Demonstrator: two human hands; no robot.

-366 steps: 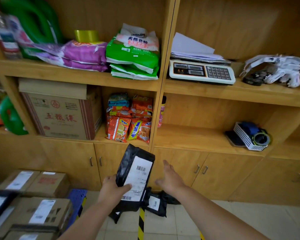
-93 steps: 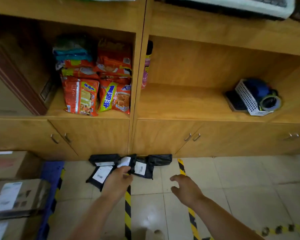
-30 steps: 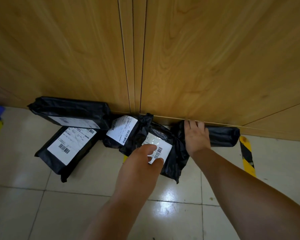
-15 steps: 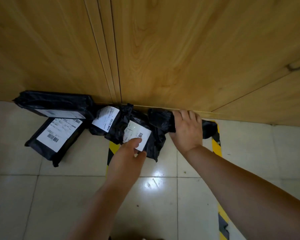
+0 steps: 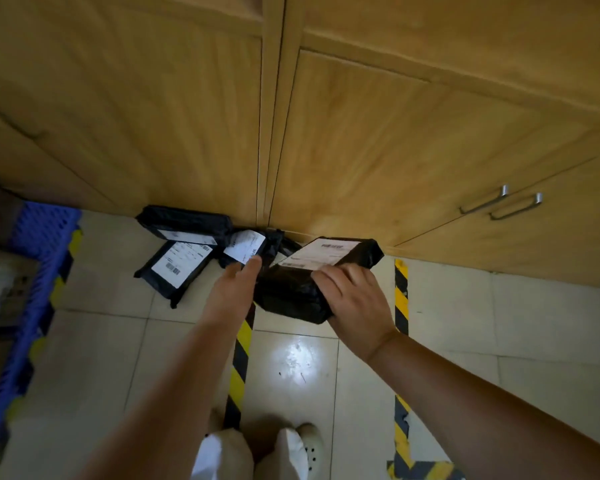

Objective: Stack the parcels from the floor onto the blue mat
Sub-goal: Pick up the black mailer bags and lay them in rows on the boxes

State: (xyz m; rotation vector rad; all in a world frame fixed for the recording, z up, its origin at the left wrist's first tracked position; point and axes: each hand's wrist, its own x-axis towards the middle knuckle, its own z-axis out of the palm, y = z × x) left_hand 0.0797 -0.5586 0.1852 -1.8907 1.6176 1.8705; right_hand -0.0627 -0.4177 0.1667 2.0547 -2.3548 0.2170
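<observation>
My right hand [image 5: 355,299] grips a black bagged parcel [image 5: 312,271] with a white label, lifted off the floor in front of the cabinet. My left hand [image 5: 234,289] reaches with straight fingers to the label of a smaller black parcel [image 5: 253,249] lying against the cabinet base; its fingertips touch the label's edge. Two more black parcels lie to the left: a flat parcel [image 5: 177,268] on the tiles and a long parcel [image 5: 184,223] leaning on the cabinet. The blue mat [image 5: 39,268] runs along the left edge.
Wooden cabinet doors [image 5: 361,133] with metal handles [image 5: 499,204] fill the upper view. Yellow-black tape strips [image 5: 241,358] cross the tiled floor. Cardboard boxes [image 5: 0,292] sit on the mat at far left. My white shoes [image 5: 291,452] are at the bottom.
My right hand has lifted the black parcel off the floor and turned it label up. My left hand moved from the middle parcel to the smaller one behind. The view pulled back and up.
</observation>
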